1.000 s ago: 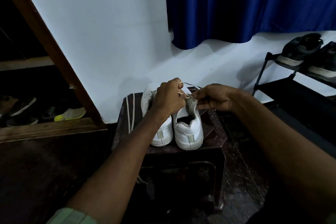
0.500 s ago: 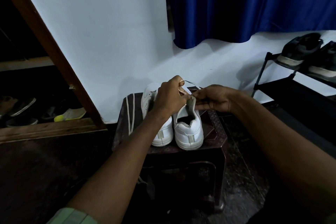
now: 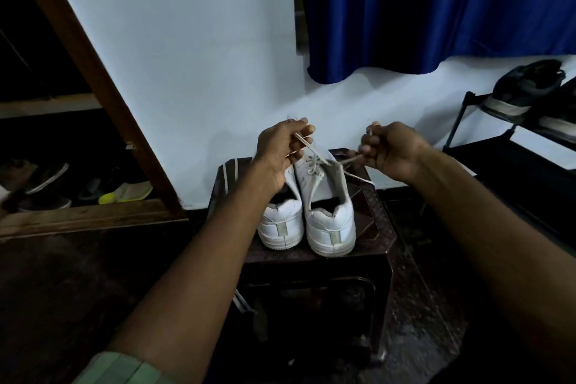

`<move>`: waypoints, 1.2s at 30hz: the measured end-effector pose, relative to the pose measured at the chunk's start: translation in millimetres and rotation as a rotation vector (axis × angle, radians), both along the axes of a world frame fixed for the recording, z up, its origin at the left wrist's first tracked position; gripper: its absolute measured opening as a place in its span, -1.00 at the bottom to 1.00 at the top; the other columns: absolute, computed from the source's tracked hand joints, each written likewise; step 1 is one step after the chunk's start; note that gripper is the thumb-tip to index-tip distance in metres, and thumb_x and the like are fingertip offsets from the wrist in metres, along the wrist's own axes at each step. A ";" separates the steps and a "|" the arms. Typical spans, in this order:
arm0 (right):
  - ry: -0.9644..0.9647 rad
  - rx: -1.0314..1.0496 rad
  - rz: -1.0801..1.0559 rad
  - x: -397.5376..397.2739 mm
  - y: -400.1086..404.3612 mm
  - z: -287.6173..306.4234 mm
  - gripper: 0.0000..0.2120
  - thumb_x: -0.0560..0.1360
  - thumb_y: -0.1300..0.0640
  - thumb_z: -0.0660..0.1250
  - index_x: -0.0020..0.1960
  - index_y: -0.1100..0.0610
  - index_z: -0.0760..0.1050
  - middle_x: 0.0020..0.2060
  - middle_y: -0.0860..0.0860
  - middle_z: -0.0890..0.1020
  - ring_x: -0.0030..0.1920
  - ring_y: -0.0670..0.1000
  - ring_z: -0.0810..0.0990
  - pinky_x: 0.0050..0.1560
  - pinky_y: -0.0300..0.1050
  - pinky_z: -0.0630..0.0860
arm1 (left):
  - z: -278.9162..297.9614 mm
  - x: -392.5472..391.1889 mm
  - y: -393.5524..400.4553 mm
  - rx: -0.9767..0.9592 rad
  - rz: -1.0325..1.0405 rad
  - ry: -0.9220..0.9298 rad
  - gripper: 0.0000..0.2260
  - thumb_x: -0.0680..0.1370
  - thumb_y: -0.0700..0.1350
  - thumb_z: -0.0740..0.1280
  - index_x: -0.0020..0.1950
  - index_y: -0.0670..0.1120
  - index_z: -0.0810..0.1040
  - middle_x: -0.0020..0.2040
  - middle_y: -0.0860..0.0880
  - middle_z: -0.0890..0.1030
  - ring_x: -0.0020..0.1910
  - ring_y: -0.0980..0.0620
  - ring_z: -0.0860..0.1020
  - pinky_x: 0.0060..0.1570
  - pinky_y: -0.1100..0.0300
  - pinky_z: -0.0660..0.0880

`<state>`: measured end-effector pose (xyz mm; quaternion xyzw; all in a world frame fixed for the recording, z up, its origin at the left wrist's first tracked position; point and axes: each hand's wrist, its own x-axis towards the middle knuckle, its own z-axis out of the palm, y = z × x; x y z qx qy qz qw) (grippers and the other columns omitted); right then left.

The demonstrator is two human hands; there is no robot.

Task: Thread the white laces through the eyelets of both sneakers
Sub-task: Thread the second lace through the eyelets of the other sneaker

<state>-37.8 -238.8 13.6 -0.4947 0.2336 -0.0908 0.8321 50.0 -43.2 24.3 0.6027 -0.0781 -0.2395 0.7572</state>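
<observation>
Head view showed both hands up and apart, each pinching 1 end of the white lace [image 3: 314, 155] to pull it snug. The left hand [image 3: 282, 146] and right hand [image 3: 389, 146] were just above the right sneaker [image 3: 327, 212]. The left sneaker [image 3: 280, 224] sat beside it on the table [image 3: 378, 212], heels near, so the eyelets were easy to reach.

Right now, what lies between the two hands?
In the head view, the left hand and right hand each grip an end of the white lace; between them sits the laced front of the right sneaker.
</observation>
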 end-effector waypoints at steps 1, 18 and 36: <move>0.037 -0.105 -0.024 0.7 -3.3 -2.0 -0.74 0.72 0.15 0.12 -0.15 0.07 0.34 -0.48 -0.03 0.33 -0.53 -0.03 0.33 -0.47 -0.19 0.46 | 0.5 0.6 -0.1 -0.008 0.005 -0.011 -0.96 0.59 -0.10 0.41 0.01 0.00 0.57 -0.06 0.01 0.74 -0.09 0.07 0.64 -0.14 0.21 0.45; 0.046 -0.251 0.087 1.4 -11.1 -4.1 -0.65 0.72 0.03 0.13 -0.25 0.03 0.29 -0.42 -0.02 0.21 -0.49 -0.06 0.12 -0.49 -0.20 0.31 | -13.6 13.6 14.7 0.928 0.132 -1.096 -0.81 0.47 0.12 0.52 0.01 0.10 0.65 -0.02 0.15 0.63 -0.02 0.10 0.60 -0.04 0.17 0.49; -0.035 0.095 0.060 -4.4 -13.7 -2.9 -0.75 0.55 0.18 0.12 -0.32 0.10 0.28 -0.44 0.02 0.23 -0.51 0.00 0.24 -0.24 -0.09 0.53 | -19.5 14.4 4.7 0.769 -0.351 -0.724 -0.48 0.44 -0.10 0.54 0.39 0.05 0.51 0.19 0.06 0.63 0.00 0.12 0.60 -0.10 0.29 0.46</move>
